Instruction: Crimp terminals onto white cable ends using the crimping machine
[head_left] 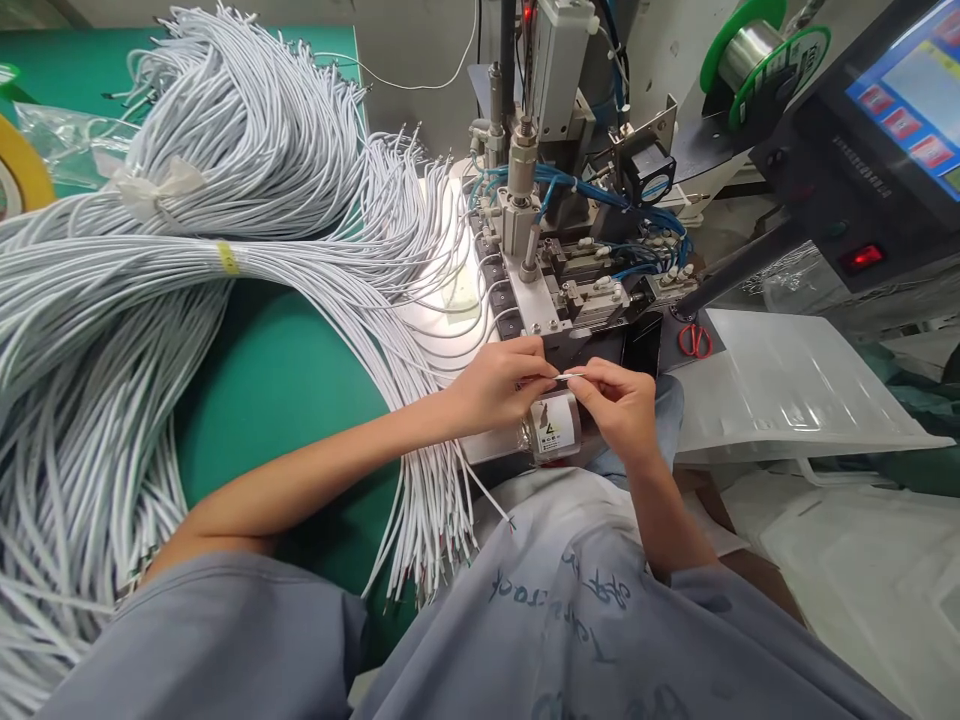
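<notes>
Between my two hands a short stretch of white cable (568,377) shows, pinched at both sides. My left hand (502,382) is closed on it, fingertips together, just in front of the machine (536,290). From the right, my right hand (619,400) pinches the same cable between thumb and fingers. Its very end is too small to make out. Right below the hands stands a clear container with a white label (555,427). Left of my left forearm, a bundle of white cables (322,275) fans out, its stripped ends hanging toward my lap.
A larger heap of white cables (247,130) lies on the green mat (285,370). Red-handled scissors (695,341) rest right of the machine. A solder wire spool (750,55) and a tilted control screen (911,110) stand at the upper right. A translucent sheet (795,380) lies beneath.
</notes>
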